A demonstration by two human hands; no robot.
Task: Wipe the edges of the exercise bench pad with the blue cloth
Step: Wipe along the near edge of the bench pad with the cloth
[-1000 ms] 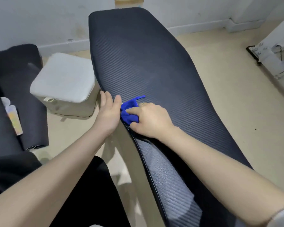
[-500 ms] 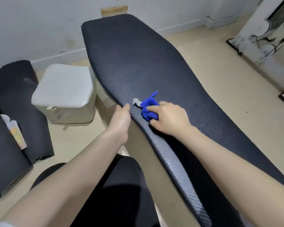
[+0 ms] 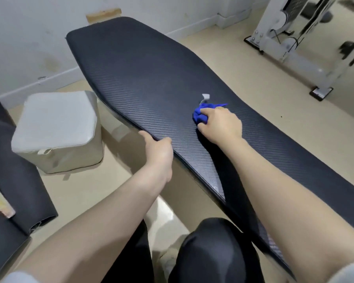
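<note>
Pad (image 3: pixel 143 64): lying angled, left edge facing.
Right hand (image 3: pixel 221 124): gripping cloth (image 3: pixel 200 116), wiping mid-pad.
Left hand (image 3: pixel 158 149): fingers curling, bracing the edge.
Next: probably steering the cloth back edgeward.

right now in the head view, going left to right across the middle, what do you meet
rolled dark mat → white padded box → left hand gripping the bench pad edge → blue cloth → right hand → white machine frame
</note>
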